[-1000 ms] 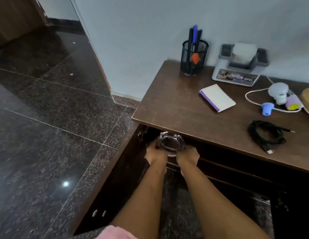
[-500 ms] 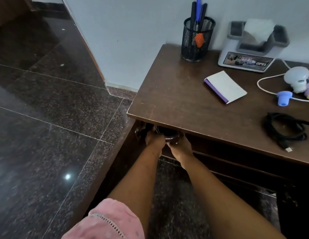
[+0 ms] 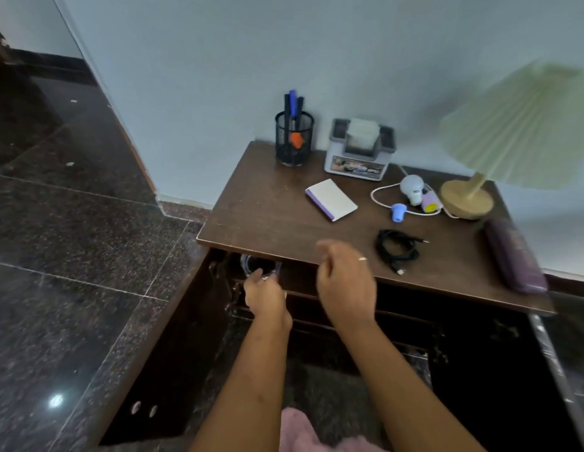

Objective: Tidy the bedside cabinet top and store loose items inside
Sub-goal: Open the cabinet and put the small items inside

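Note:
The brown bedside cabinet (image 3: 268, 223) stands with its doors open. A clear glass dish (image 3: 256, 265) sits on the upper shelf just under the top's front edge, mostly in shadow. My left hand (image 3: 264, 296) reaches into the cabinet with its fingers on the dish. My right hand (image 3: 344, 282) is lifted in front of the top's front edge, empty, fingers loosely apart. On top lie a white notepad (image 3: 331, 199) and a coiled black cable (image 3: 396, 247), the cable just right of my right hand.
A mesh pen holder (image 3: 294, 138) and a tissue box (image 3: 359, 151) stand at the back by the wall. A white bulb-like device with cord (image 3: 413, 189), a blue cap (image 3: 399, 212), a green-shaded lamp (image 3: 466, 200) and a purple case (image 3: 512, 256) are on the right. The left door (image 3: 173, 337) swings over the dark floor.
The glass dish went from both hands in front of the cabinet onto the shelf inside. My right hand has let go and risen to the top's edge. The view pulled back.

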Available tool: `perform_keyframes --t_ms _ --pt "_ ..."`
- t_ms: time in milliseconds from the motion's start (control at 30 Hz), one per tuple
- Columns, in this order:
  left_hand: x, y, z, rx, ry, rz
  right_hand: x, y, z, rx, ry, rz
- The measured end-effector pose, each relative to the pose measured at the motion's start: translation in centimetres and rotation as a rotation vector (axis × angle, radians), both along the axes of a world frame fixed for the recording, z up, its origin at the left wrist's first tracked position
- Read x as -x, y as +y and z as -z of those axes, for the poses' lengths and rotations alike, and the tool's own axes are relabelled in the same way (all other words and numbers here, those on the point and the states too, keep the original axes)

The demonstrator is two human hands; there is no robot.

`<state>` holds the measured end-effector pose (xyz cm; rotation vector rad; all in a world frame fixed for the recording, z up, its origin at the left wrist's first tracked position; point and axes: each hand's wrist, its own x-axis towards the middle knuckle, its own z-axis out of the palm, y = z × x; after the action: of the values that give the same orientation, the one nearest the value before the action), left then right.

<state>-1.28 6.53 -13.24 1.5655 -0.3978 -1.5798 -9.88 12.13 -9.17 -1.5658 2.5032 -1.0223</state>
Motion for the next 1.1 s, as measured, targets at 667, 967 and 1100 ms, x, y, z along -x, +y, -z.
perform_keyframes --t_ms 667,967,1100 --pt "-1.0 5.8 1.0 -0.300 0.197 0.188 1.1 5.2 4.3 -0.479 0.118 -0.613" --pt "0.7 1.1 7.5 -0.206 -0.205 0.016 2.1 -0.6 10.7 -0.603 0.065 -0.557" --pt "2.2 -0.6 10.2 -0.148 -0.326 0.026 4.1 -2.5 13.9 -0.622 -0.027 -0.539"
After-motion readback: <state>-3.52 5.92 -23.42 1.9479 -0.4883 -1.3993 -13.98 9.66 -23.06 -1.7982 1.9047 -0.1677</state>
